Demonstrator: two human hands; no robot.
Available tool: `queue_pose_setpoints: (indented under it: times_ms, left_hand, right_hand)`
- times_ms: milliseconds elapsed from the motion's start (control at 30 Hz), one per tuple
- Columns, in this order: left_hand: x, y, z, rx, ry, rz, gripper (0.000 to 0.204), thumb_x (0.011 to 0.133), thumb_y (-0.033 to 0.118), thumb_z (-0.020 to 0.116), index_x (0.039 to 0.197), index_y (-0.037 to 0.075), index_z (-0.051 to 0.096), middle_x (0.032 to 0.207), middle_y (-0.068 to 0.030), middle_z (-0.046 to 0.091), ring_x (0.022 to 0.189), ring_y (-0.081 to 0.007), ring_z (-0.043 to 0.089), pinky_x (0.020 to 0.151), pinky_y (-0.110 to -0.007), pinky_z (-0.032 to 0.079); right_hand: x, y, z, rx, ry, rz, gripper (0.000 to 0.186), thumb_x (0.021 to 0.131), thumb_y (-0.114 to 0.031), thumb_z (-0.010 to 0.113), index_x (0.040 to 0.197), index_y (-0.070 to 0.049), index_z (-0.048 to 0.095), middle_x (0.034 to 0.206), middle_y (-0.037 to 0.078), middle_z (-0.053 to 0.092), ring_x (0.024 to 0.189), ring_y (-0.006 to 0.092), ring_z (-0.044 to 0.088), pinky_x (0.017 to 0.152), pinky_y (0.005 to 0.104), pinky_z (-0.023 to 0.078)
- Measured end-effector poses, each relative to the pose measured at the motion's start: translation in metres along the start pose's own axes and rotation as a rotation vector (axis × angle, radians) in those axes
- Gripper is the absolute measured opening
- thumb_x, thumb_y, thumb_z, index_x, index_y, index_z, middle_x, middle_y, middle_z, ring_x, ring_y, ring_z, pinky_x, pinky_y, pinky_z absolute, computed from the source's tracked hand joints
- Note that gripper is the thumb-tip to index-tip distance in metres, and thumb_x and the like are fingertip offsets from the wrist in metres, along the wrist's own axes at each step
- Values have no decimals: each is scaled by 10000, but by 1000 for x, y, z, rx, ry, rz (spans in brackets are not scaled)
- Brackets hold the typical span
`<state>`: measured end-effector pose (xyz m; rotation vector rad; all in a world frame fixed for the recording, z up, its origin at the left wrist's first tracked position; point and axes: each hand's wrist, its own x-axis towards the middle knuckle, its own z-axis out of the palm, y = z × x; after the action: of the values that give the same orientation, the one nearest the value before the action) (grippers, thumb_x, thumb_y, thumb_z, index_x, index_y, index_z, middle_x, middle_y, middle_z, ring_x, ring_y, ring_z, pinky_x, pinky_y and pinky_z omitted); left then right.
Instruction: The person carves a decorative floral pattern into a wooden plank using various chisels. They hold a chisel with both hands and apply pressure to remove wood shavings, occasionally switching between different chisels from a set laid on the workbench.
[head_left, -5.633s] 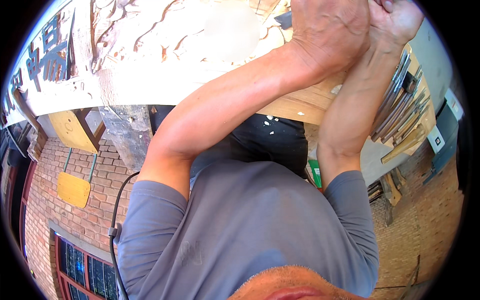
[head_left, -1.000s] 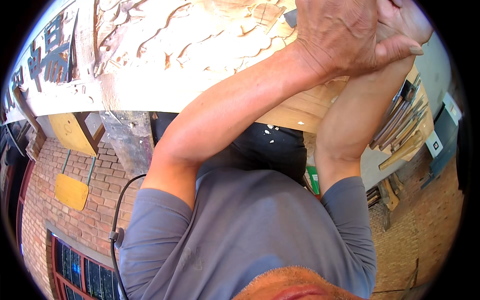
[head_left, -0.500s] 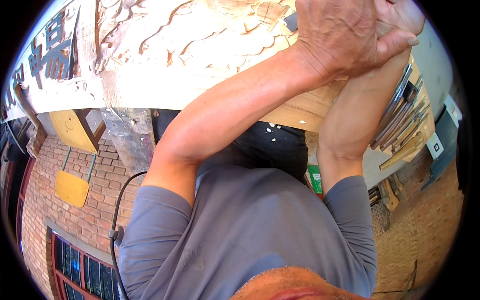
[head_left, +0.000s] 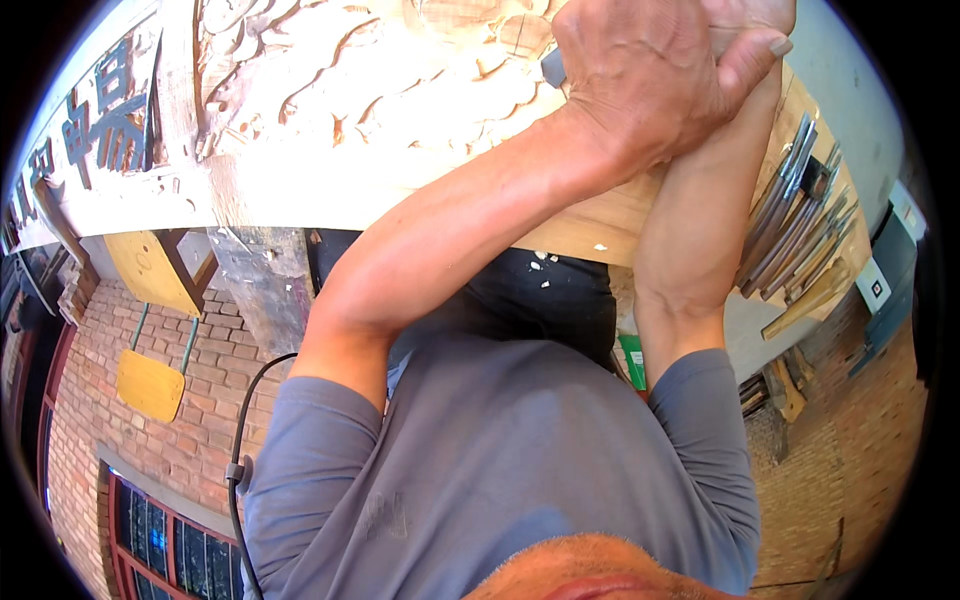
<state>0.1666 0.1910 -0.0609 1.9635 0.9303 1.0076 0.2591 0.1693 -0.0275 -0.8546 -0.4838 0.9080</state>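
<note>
My left hand (head_left: 640, 75) is over the carved wooden panel (head_left: 400, 80), back of the hand up. It reaches across my right arm, its thumb lying over the right wrist. The upper edge of the picture cuts off the left fingers. Behind it my right hand (head_left: 755, 14) shows only in part, the palm side visible beside the left thumb, its fingers out of view. A small dark grey block-like piece (head_left: 553, 67) sticks out at the left hand's outer edge; whether the hand touches it I cannot tell. Curved relief lines and loose chips cover the panel.
Several carving chisels (head_left: 795, 205) lie in a row on the bench at right, beside a wooden-handled tool (head_left: 805, 302). Dark carved characters (head_left: 118, 110) stand at far left. A yellow wooden chair (head_left: 150, 385) is on the brick floor (head_left: 215, 350). A black cable (head_left: 240, 430) hangs near my left sleeve.
Both hands have shifted left in the picture and stay close together. The view has also moved slightly, and more of the chisels shows at right.
</note>
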Motion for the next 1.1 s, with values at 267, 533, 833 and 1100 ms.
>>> queue_pose_setpoints:
  times_ms: [267, 533, 833, 1100]
  left_hand:
    - [-7, 22, -12, -200, 107, 274, 526, 967, 522, 718, 1276, 103, 645, 930, -60, 632, 715, -241, 651, 579, -364, 499]
    - [-59, 11, -36, -175, -349, 628, 387, 995, 511, 687, 865, 161, 587, 806, 3, 475, 639, -148, 547, 534, -298, 438]
    - [-75, 6, -36, -263, -388, 589, 546, 951, 555, 734, 651, 166, 497, 651, 14, 423, 543, -151, 515, 496, -306, 404]
    - [-65, 7, -44, -299, -492, 432, 599, 938, 605, 752, 601, 169, 518, 633, 22, 502, 543, -177, 587, 473, -344, 448]
  right_hand:
    - [-40, -68, -16, -81, 186, -136, 718, 1070, -653, 430, 1181, 6, 692, 1260, 231, 583, 1163, 316, 559, 916, 473, 525]
    - [-228, -140, -53, -647, 348, 185, 401, 1105, -283, 589, 1291, 50, 711, 1239, 277, 661, 803, 255, 682, 660, 318, 545]
    - [-247, -88, 33, -1436, 195, 153, 449, 856, 130, 813, 1295, 62, 744, 1098, 200, 820, 841, 219, 791, 738, 319, 604]
    - [-248, -79, 40, -1427, 132, 287, 372, 920, 150, 740, 1277, 48, 764, 1060, 217, 800, 897, 253, 797, 780, 314, 601]
